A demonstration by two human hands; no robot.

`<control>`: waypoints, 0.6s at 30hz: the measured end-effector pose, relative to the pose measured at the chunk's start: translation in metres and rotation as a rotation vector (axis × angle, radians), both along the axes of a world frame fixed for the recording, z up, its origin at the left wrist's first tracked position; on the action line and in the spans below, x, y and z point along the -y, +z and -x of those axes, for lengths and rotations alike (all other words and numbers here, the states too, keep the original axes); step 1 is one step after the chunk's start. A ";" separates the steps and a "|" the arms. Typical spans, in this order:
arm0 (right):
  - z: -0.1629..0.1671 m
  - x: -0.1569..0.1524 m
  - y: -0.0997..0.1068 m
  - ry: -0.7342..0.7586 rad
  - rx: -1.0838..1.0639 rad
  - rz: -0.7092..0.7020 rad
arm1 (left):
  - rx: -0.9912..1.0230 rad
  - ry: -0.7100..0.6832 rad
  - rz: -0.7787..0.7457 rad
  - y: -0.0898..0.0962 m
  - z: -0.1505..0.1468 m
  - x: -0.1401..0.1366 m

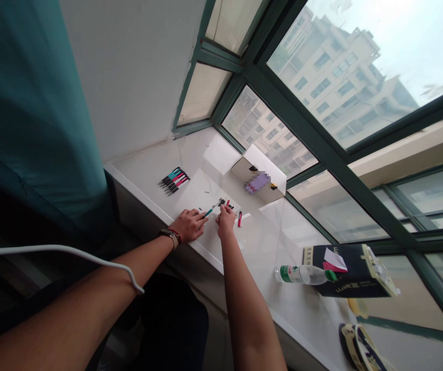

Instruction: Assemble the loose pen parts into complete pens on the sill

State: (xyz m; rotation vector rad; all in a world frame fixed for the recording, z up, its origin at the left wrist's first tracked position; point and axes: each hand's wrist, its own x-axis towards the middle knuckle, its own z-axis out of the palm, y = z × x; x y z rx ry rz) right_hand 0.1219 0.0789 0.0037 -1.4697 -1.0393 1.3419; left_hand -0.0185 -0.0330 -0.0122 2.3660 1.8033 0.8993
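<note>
My left hand (pixel 189 225), wearing a dark band at the wrist, is closed around a teal pen (pixel 209 212) that points up and to the right. My right hand (pixel 226 220) is closed in a pinch near the pen's far end; what its fingers hold, if anything, is too small to make out. Just beyond the right fingertips lie small black parts (pixel 221 202). A red pen barrel piece (pixel 240 219) rests to the right of that hand. Several pens (pixel 174 180) with teal, black and pink-red barrels lie side by side at the left.
A white windowsill counter (pixel 260 242) holds everything. Toward the window stands an open white box (pixel 240 167) with a blurred purple picture. A water bottle (pixel 302 274) and a dark carton (pixel 350 275) are at the right. A white cable (pixel 70 248) crosses above my left forearm.
</note>
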 end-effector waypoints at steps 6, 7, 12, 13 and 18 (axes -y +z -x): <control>0.007 -0.063 0.015 0.427 0.785 -0.286 | -0.010 0.022 0.034 0.002 0.000 0.001; 0.011 -0.076 0.018 0.492 0.871 -0.322 | -0.009 0.026 0.040 0.002 0.000 0.001; 0.045 -0.127 0.028 0.807 1.089 -0.407 | -0.013 0.042 0.058 0.005 0.000 0.000; 0.052 -0.134 0.028 0.850 1.102 -0.416 | -0.017 0.039 0.063 0.006 0.000 0.000; 0.084 -0.155 0.028 1.008 1.184 -0.417 | -0.022 0.032 0.086 0.006 0.001 -0.001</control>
